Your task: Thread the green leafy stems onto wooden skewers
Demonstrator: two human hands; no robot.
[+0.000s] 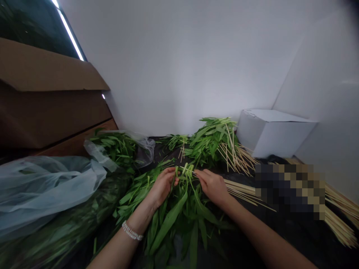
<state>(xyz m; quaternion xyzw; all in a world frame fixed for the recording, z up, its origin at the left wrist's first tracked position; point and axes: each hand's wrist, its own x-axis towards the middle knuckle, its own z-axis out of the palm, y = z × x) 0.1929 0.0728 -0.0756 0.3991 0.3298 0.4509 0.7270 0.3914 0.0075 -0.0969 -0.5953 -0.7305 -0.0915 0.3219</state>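
My left hand (166,184), with a beaded bracelet on the wrist, pinches the stem of a leafy green (177,172) near the middle of the view. Facing it, my right hand (211,183) is closed on a thin wooden skewer (182,167) that points left. Several green stems (189,170) are threaded side by side on the skewer, and their long leaves (171,220) hang down between my forearms. Loose leafy greens (137,194) lie under and beside my left hand. Bare skewers (244,190) lie just right of my right hand.
Behind my hands lies a pile of skewered greens (210,138), with a smaller bunch (178,141) to its left. Plastic bags (50,186) of greens and a cardboard box (47,112) are at left. A white box (283,130) and more skewers (339,224) are at right.
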